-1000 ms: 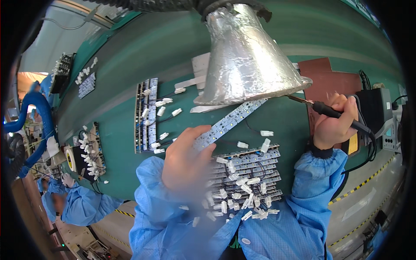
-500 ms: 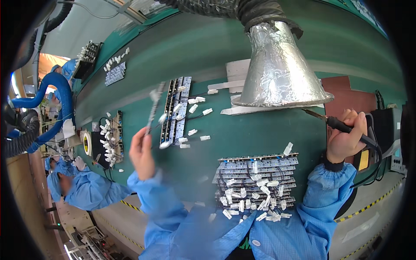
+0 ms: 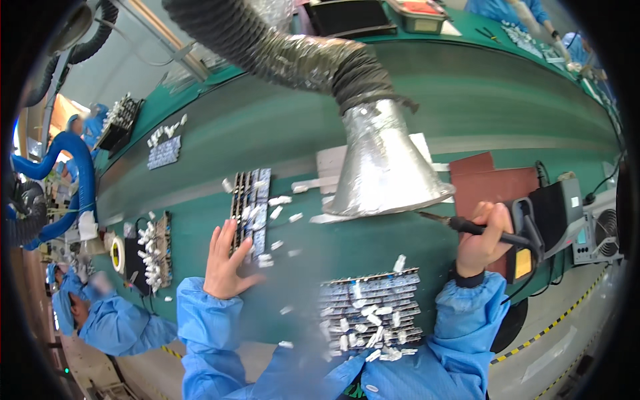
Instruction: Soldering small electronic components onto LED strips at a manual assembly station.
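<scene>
My left hand is open, fingers spread, at the near end of a group of narrow circuit board strips with white connectors. Its fingertips reach the leftmost strips; whether they touch is hard to tell. My right hand is closed around a soldering iron, whose tip points left, just below the rim of a foil-covered fume hood. Between my arms and close to my body lies a larger stack of board strips, its many white connectors hanging toward me. A blurred patch hides part of the mat left of it.
A black soldering station stands at the right, with a yellow sponge nearby and a brown-red sheet behind. More boards lie at the left by a tape roll. A co-worker's blue sleeve is beyond them.
My left hand has let go of the board strip it held raised beside the group; its fingers are now spread there. The view has shifted, and my right hand still holds the soldering iron.
</scene>
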Demonstrator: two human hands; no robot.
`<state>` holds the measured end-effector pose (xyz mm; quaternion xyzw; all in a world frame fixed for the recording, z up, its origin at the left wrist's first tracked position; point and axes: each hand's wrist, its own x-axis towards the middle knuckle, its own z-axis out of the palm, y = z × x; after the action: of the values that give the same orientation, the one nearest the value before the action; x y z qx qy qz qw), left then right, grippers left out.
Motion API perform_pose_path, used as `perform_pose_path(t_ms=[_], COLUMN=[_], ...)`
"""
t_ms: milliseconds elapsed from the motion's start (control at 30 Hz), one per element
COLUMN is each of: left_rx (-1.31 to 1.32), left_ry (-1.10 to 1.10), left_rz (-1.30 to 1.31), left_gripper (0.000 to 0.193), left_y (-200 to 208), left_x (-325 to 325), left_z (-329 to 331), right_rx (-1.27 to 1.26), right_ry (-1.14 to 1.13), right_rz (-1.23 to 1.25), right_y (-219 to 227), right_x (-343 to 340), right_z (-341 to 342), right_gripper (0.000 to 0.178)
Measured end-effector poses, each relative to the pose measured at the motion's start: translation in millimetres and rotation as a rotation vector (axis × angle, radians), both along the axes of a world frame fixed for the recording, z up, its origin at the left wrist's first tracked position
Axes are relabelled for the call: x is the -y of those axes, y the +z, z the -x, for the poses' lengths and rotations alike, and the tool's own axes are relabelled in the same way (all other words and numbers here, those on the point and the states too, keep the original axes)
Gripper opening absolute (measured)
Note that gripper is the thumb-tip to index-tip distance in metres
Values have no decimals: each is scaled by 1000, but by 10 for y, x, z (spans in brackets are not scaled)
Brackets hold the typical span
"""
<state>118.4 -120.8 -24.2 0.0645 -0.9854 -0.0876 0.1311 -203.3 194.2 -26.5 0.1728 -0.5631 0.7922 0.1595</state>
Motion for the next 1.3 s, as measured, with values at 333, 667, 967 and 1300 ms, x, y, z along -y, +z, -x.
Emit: perform_pose_path(t_ms=[333, 667, 967, 1300], left_rx=[-66, -426, 323, 474], left_ry=[-6, 138, -214, -156], left_rz=[-7, -144, -624, -960], left_gripper=[64, 27, 37, 24], left_y=[-209, 137, 165, 123], left_x=[860, 497, -826, -693], left_z=[1661, 1906, 788, 874], right_rx=[-44, 9, 11, -35], right_ry=[-5, -5, 11, -36], right_rz=[-67, 45, 56, 114], right_y=[4, -36, 21, 15], right_x=[101, 9, 106, 72], right_z=[-60, -15, -77, -46], right_gripper=[38, 34, 36, 38])
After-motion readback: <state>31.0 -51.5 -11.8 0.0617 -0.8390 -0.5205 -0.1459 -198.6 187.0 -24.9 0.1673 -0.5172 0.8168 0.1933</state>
